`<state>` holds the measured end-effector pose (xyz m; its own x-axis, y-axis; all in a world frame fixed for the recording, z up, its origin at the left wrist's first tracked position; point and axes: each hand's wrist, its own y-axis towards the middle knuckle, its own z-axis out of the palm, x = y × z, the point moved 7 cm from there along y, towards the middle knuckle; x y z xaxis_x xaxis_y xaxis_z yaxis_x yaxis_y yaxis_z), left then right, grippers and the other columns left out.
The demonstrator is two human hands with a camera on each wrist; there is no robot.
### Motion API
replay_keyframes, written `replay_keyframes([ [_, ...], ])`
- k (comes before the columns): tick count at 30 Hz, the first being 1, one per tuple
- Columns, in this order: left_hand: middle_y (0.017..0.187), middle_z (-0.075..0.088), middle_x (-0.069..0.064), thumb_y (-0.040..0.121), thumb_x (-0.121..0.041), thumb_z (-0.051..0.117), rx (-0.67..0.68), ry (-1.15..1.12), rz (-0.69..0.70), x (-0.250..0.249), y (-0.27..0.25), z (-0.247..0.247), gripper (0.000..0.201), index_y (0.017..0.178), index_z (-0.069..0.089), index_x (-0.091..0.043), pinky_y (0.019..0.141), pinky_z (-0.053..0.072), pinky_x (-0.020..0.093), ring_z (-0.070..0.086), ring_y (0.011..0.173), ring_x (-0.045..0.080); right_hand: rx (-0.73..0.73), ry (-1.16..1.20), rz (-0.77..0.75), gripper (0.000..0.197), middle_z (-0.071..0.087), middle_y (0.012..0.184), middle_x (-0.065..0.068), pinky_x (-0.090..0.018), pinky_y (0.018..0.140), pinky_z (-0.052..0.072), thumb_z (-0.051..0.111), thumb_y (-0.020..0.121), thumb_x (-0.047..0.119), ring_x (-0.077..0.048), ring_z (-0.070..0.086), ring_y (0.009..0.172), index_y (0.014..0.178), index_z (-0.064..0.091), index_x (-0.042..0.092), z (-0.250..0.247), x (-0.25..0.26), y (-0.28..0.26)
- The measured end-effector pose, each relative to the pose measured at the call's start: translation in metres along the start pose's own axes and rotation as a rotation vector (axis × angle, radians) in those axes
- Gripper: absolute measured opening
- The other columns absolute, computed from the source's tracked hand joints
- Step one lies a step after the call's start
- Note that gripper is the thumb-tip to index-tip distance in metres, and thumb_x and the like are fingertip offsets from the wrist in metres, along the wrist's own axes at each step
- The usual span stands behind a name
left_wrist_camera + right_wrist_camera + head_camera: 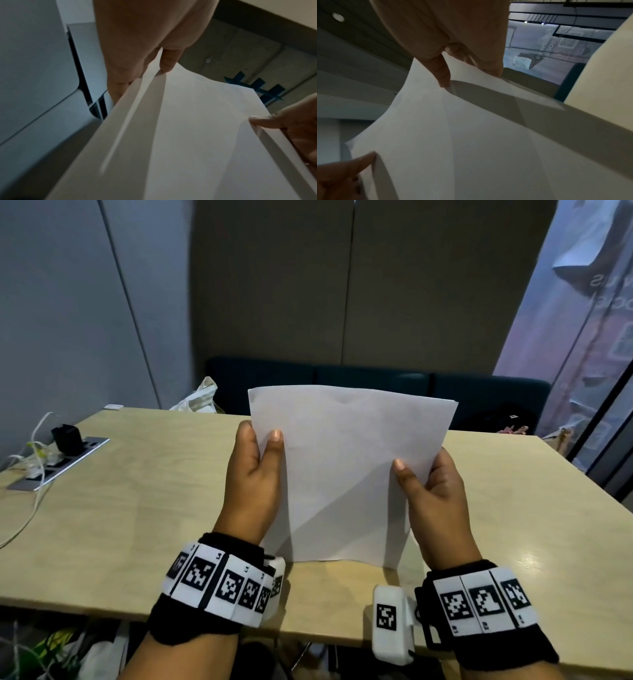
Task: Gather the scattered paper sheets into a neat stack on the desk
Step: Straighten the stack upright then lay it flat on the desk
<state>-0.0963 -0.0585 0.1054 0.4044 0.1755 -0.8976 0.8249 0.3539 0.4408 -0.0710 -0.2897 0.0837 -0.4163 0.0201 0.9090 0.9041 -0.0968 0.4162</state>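
Note:
A bundle of white paper sheets [346, 467] stands upright with its lower edge on the light wooden desk [144, 508] in the head view. My left hand [255, 470] grips its left edge, thumb on the near face. My right hand [433, 491] grips the right edge the same way. In the left wrist view the paper sheets [197, 128] fill the frame, pinched by my left hand [154, 65]; the right hand's thumb shows at the far right. The right wrist view shows the paper sheets [462, 135] pinched by my right hand [453, 67]. Separate sheet edges show along both sides.
A power strip [58, 463] with a black adapter and white cables lies at the desk's left. A white bag [202, 400] sits behind the far edge by a dark bench [376, 385]. Bags and clutter lie under the desk's near edge.

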Motion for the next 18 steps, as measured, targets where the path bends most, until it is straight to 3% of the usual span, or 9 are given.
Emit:
replay_keyframes([
  [3, 0.108, 0.056, -0.014, 0.100, -0.028, 0.041, -0.024, 0.020, 0.075, -0.021, 0.006, -0.005, 0.020, 0.120, 0.039, -0.032, 0.075, 0.048, 0.015, 0.056, 0.098, -0.001, 0.010, -0.030, -0.069, 0.026, 0.060, 0.105, 0.023, -0.008, 0.065, 0.050, 0.056, 0.095, 0.020, 0.015, 0.061, 0.086, 0.112, 0.047, 0.037, 0.003, 0.021, 0.001],
  [5, 0.120, 0.053, -0.009, 0.099, -0.024, 0.044, -0.037, 0.044, 0.159, -0.035, 0.007, -0.006, 0.033, 0.123, 0.033, -0.044, 0.078, 0.053, 0.014, 0.057, 0.104, 0.003, -0.015, -0.070, -0.143, 0.045, 0.052, 0.112, 0.025, -0.005, 0.069, 0.050, 0.054, 0.096, 0.017, 0.013, 0.059, 0.095, 0.129, 0.034, 0.039, 0.003, 0.036, 0.000],
  [7, 0.120, 0.053, -0.011, 0.099, -0.020, 0.045, -0.022, 0.077, 0.214, -0.041, 0.005, -0.005, 0.042, 0.125, 0.032, -0.051, 0.072, 0.054, 0.009, 0.059, 0.101, -0.003, -0.047, -0.132, -0.243, 0.064, 0.047, 0.122, 0.019, -0.004, 0.080, 0.049, 0.053, 0.096, 0.011, 0.006, 0.055, 0.109, 0.138, 0.022, 0.049, 0.003, 0.050, -0.001],
  [9, 0.108, 0.052, -0.022, 0.100, -0.018, 0.045, 0.000, 0.078, 0.212, -0.039, 0.002, -0.004, 0.038, 0.124, 0.037, -0.046, 0.063, 0.049, 0.005, 0.057, 0.090, -0.014, -0.045, -0.267, -0.346, 0.066, 0.042, 0.130, 0.020, -0.005, 0.089, 0.045, 0.052, 0.096, 0.007, 0.010, 0.046, 0.118, 0.135, 0.027, 0.053, 0.007, 0.061, -0.002],
  [12, 0.104, 0.050, -0.028, 0.100, -0.017, 0.045, -0.003, 0.060, 0.207, -0.038, 0.001, -0.004, 0.032, 0.122, 0.041, -0.039, 0.063, 0.048, 0.004, 0.056, 0.089, -0.018, -0.032, -0.393, -0.391, 0.052, 0.040, 0.121, 0.018, 0.003, 0.079, 0.038, 0.051, 0.097, 0.008, 0.026, 0.038, 0.105, 0.127, 0.039, 0.048, 0.010, 0.063, -0.001],
  [15, 0.098, 0.053, -0.032, 0.100, -0.015, 0.044, 0.002, 0.058, 0.215, -0.042, 0.000, -0.004, 0.034, 0.121, 0.040, -0.041, 0.063, 0.046, 0.002, 0.056, 0.088, -0.019, -0.024, -0.395, -0.392, 0.053, 0.039, 0.118, 0.023, -0.005, 0.085, 0.036, 0.051, 0.096, 0.009, 0.027, 0.037, 0.104, 0.128, 0.037, 0.050, 0.012, 0.060, -0.001],
  [18, 0.092, 0.049, -0.051, 0.100, -0.014, 0.044, 0.033, 0.080, 0.214, -0.041, -0.001, -0.002, 0.036, 0.123, 0.040, -0.041, 0.063, 0.046, 0.001, 0.054, 0.090, -0.023, -0.024, -0.400, -0.395, 0.056, 0.037, 0.117, 0.027, -0.009, 0.086, 0.037, 0.052, 0.096, 0.009, 0.027, 0.036, 0.105, 0.128, 0.036, 0.052, 0.013, 0.059, -0.002],
])
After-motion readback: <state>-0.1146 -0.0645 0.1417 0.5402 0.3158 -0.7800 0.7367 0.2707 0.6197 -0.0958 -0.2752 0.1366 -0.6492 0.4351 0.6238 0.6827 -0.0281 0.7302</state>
